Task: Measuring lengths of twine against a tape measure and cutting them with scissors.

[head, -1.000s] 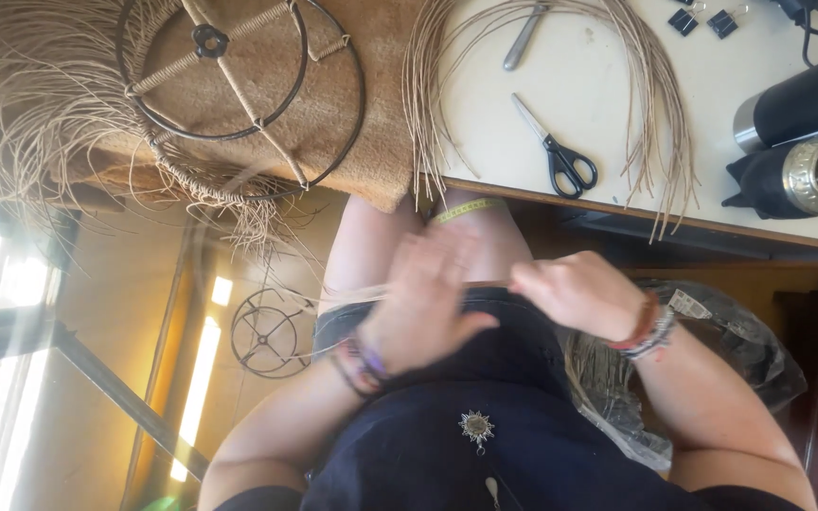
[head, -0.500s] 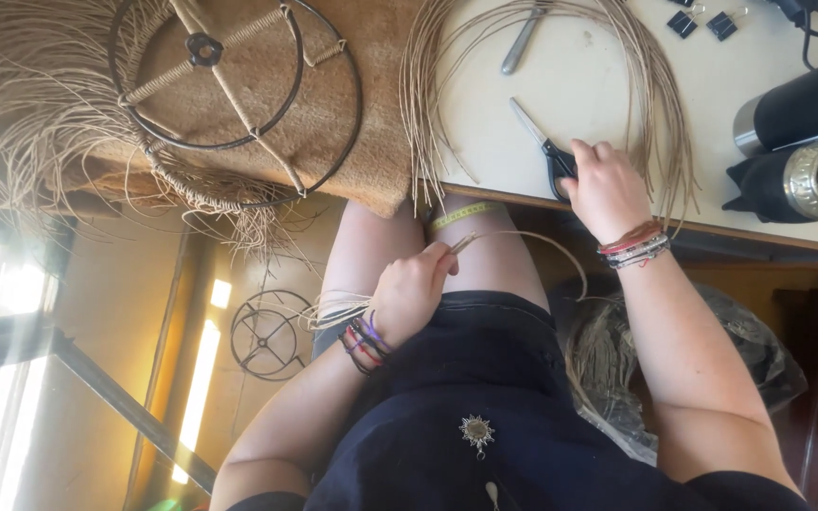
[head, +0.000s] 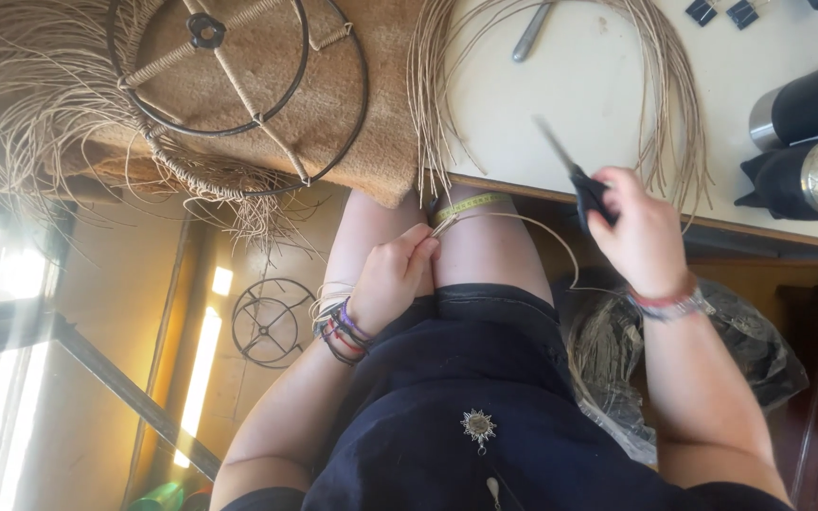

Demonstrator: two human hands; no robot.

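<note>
head view: right hand (head: 641,237) grips black-handled scissors (head: 575,175), lifted just over the bench (head: 579,85) edge, blades blurred, long axis pointing up-left toward the looped reed bundle (head: 665,104). left hand (head: 395,279) rests on the lap, fingers pinched shut on a thin reed strand (head: 532,227) that arcs right toward the scissors. yellow tape measure (head: 471,203) lies across the knee. bench edge runs just under the scissors; open bench surface left of blades. wire frame (head: 239,95) sits on a woven mat, well apart to the left.
</note>
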